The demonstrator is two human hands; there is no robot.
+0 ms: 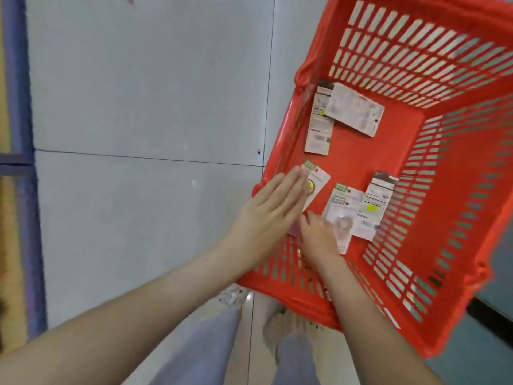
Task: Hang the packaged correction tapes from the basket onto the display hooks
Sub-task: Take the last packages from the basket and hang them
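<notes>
left hand [270, 209] grip lay spread flat over white carded correction-tape pack [319, 180] | right hand [319, 234] grip: I couldn't tell | both reached over red slotted plastic basket [388, 162]

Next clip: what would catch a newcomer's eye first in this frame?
The red slotted plastic basket fills the right side, against grey floor tiles. White carded packages lie scattered on its bottom. Both bare hands reach in at the near-left corner: the left hand flat over one package, the right hand beside it.
</notes>
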